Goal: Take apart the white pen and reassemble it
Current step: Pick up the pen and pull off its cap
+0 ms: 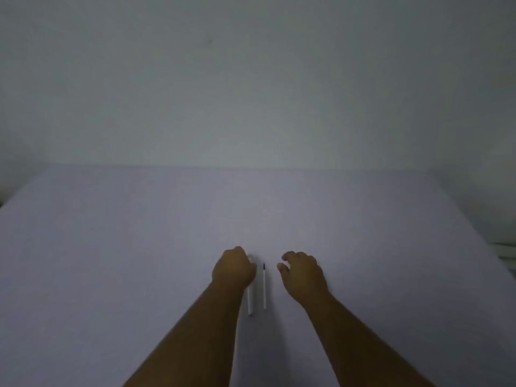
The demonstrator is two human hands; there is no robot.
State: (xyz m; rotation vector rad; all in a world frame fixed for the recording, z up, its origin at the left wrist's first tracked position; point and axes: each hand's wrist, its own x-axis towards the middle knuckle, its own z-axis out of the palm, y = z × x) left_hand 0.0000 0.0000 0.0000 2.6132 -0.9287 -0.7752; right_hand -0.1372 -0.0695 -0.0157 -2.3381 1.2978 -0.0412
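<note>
The white pen is in two parts on the pale lilac table (139,247). Its white barrel (250,301) lies lengthwise, pointing away from me, and my left hand (234,268) is closed around its far half, hiding that end. Just to the right lies the thin white refill (264,289) with a dark tip at its far end, untouched. My right hand (303,272) hovers right of the refill with its fingers loosely curled and apart, holding nothing. Any smaller pen parts are too small to tell.
The table runs back to a plain grey-white wall (251,79). Its left and right edges fall away near the frame's sides, and a white ledge (506,251) shows beyond the right edge.
</note>
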